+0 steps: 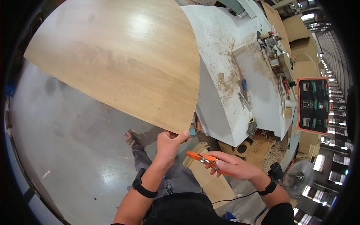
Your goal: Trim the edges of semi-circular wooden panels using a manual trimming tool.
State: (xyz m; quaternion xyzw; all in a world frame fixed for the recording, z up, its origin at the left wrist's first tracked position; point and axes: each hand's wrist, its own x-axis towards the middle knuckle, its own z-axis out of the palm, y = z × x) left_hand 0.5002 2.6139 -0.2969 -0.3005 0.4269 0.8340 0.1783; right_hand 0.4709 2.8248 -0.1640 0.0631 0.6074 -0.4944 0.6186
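Observation:
A large wood-grain panel (123, 63) with a curved edge fills the upper left. Its near corner is pinched in my left hand (167, 148), thumb on top and fingers partly hidden beneath. Closed around an orange hand cutter (210, 161) with metal parts, my right hand (236, 165) is just right of that corner. The orange nose of the cutter points left toward my left hand, apart from the panel.
A white machine bench (225, 75), strewn with shavings, runs along the right and carries pliers (244, 101). Beyond it is a control box (313, 106) with a red-edged panel. Cardboard (213, 183) lies on the floor by my legs; a fan (300, 176) stands right.

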